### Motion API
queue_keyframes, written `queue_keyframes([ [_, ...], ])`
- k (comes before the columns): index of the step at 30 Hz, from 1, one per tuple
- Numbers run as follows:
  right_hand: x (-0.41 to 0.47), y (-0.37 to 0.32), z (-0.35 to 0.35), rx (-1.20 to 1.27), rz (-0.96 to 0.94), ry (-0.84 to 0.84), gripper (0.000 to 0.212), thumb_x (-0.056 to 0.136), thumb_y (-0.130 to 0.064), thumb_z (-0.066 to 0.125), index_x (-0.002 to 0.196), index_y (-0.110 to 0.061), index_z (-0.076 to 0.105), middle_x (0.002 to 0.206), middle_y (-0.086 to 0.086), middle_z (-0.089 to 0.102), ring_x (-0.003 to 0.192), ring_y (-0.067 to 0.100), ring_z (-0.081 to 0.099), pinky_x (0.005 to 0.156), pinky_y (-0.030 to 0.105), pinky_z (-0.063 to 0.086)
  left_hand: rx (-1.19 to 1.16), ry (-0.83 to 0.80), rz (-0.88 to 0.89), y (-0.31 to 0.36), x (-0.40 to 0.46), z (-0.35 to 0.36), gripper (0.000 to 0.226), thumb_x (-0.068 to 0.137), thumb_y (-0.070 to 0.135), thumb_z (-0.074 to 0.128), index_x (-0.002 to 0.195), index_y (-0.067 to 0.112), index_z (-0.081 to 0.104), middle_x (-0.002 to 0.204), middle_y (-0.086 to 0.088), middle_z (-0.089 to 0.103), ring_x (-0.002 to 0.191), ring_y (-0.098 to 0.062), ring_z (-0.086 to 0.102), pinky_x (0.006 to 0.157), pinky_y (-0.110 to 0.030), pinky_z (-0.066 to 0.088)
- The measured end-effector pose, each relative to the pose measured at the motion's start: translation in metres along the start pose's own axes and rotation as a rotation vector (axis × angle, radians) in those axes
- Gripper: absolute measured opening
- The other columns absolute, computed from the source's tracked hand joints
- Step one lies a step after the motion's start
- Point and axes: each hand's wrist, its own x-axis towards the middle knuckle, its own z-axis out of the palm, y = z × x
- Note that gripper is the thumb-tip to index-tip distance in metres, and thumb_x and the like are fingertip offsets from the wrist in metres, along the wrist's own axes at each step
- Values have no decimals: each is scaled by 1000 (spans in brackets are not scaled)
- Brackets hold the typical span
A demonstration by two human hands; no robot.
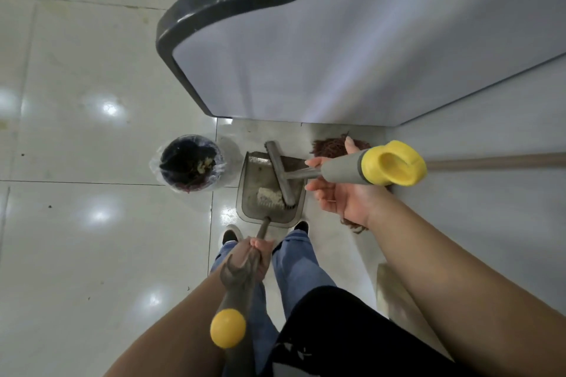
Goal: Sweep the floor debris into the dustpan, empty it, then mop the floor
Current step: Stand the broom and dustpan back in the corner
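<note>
While no writing shows, left hand [255,257] gripping dustpan handle [262,228], right hand [340,190] slack-fingered beside broom handle [343,170].

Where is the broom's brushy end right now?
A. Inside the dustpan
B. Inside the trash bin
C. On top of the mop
A: the broom head lies inside the dustpan, beside a pale pile of debris; the bin stands apart, to the dustpan's left.
</note>
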Motion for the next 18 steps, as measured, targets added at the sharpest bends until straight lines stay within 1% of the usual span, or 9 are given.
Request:
queue_keyframes([
  [2, -3, -3, 2, -16, -12, 11, 73, 89, -70, 19, 86, -12, 63, 57, 14, 64, 37, 18, 54, 40, 18, 47, -2, -60, -107, 3, 0, -4, 56, 102, 33, 24, 145, -2, 17, 147, -10, 35, 91, -16, 64, 82, -21, 47],
  [3, -5, -4, 3, -18, -13, 15, 73, 89, -70, 19, 86, -12, 63, 58, 14, 64, 38, 19, 55, 41, 18, 47, 56, -45, -152, 10, -4, -2, 63, 101, 43, 24, 144, -3, 23, 148, -18, 32, 112, -25, 60, 92, -27, 46],
  [4, -6, -5, 4, -11, -11, 16, 74, 89, -70, 19, 86, -12, 63, 58, 13, 64, 38, 19, 55, 41, 19, 48, 171, -11, -166, 17, -8, 1, 69, 99, 50, 24, 141, -4, 31, 141, -23, 41, 117, -32, 55, 93, -34, 47],
  [6, -9, -7, 6, 18, -7, 4, 76, 88, -71, 18, 87, -11, 64, 57, 12, 63, 39, 18, 55, 43, 18, 48, 336, -19, -197, 30, -21, 9, 77, 95, 60, 22, 127, -6, 44, 101, -26, 66, 82, -31, 69, 64, -34, 56],
  [8, -13, -7, 11, 44, -21, -16, 78, 88, -72, 17, 90, -9, 64, 56, 12, 63, 39, 18, 54, 44, 18, 48, 423, -67, -225, 44, -39, 19, 72, 93, 62, 22, 118, -1, 46, 75, -18, 61, 61, -24, 62, 51, -32, 49],
  [10, -16, -8, 17, 65, -49, -32, 78, 87, -72, 19, 89, -9, 64, 58, 13, 63, 40, 18, 53, 45, 18, 47, 609, -22, -84, 57, -47, 28, 62, 94, 59, 28, 119, 5, 47, 93, -16, 56, 79, -25, 57, 63, -34, 49],
  [13, -25, -13, 23, 46, -98, -47, 74, 87, -73, 20, 86, -10, 61, 57, 12, 59, 39, 18, 50, 43, 17, 44, 649, 24, 333, 77, -58, 46, 49, 99, 44, 30, 126, 9, 50, 113, -14, 54, 100, -26, 52, 84, -39, 46],
  [16, -38, -27, 26, -39, -106, -93, 69, 91, -68, 14, 89, -13, 56, 47, 6, 47, 32, 12, 37, 37, 12, 33, 547, -135, 692, 106, -84, 66, 46, 99, 47, 20, 120, 25, 55, 126, -3, 53, 113, -17, 47, 93, -37, 42],
  [18, -47, -44, 28, -68, -71, -149, 76, 94, -61, 9, 84, -11, 65, 41, 2, 40, 27, 8, 28, 32, 9, 27, 535, -251, 832, 121, -101, 78, 45, 97, 53, 14, 114, 43, 55, 132, 3, 50, 119, -10, 41, 97, -35, 36],
])
